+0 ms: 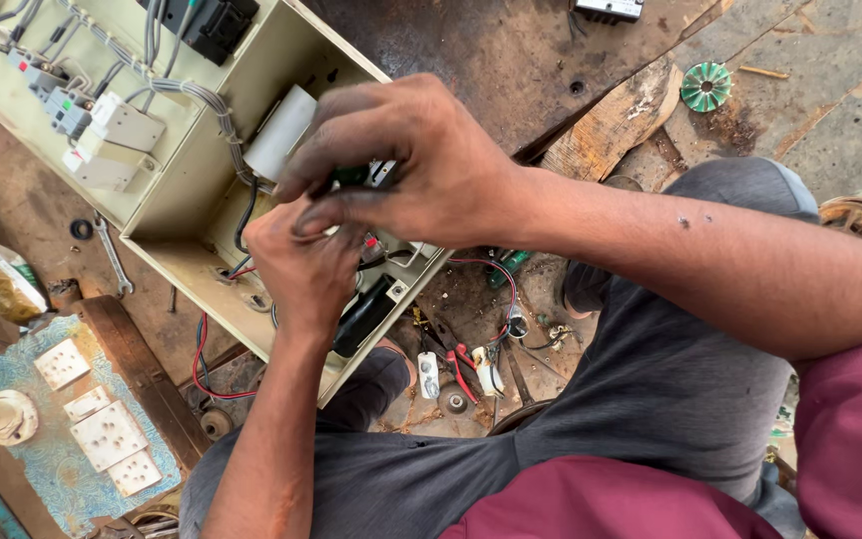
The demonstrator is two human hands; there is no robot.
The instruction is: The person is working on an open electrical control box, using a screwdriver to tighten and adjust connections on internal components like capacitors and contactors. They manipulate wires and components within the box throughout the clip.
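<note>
Head view, looking down: both hands meet over the lower corner of an open cream metal electrical box (187, 215). The right hand (416, 165) curls its fingers tightly around a small green-handled tool (351, 177). The left hand (303, 265) pinches closed just beneath; what it grips is hidden. Grey wires (207, 100) and white blocky breakers (112, 135) crowd the box. Red-handled pliers (461, 371) lie on the rough, stained floor nearby.

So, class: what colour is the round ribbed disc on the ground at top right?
Green disc, best seen in the head view.

Spanner (112, 257) left of box (192, 215); pliers (463, 371) below.
</note>
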